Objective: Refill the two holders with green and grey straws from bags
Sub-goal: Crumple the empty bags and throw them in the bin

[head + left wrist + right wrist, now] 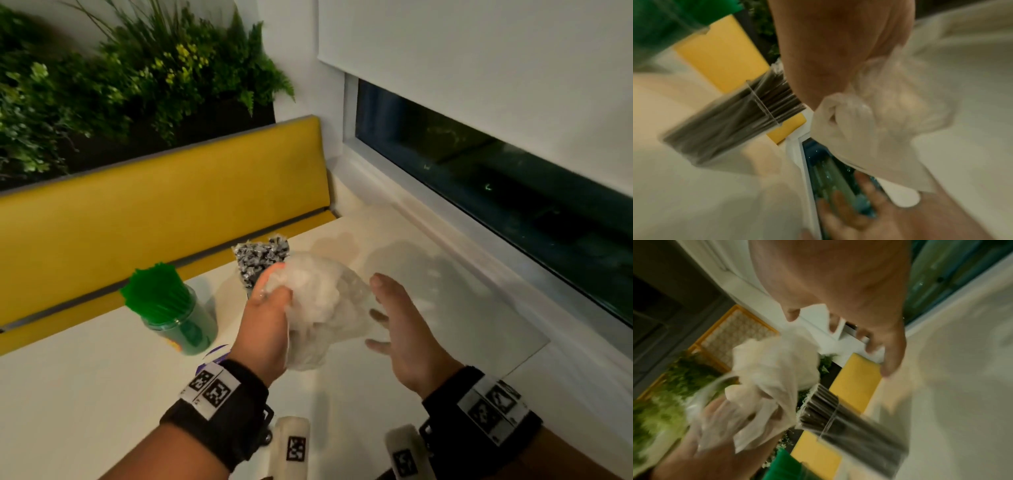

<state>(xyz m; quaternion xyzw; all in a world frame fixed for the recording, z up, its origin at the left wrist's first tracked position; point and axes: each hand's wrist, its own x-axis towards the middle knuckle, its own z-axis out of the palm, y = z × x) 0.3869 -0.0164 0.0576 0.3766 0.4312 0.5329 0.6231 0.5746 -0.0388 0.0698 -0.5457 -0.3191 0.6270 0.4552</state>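
Left hand [265,329] crumpling clear empty plastic bag [322,308], right hand [400,329] spread, holding nothing; risking knocking far grey-straw holder [262,260].

table: white top [85,394] | seat: yellow padded bench back [164,205] with a grey edge, running behind the table | wall: green leafy plants [113,78] above the bench | window: dark pane [496,192] (nothing readable outside), white frame and sill | blind: white roller blind [479,68] partly lowered | light: dim, warm
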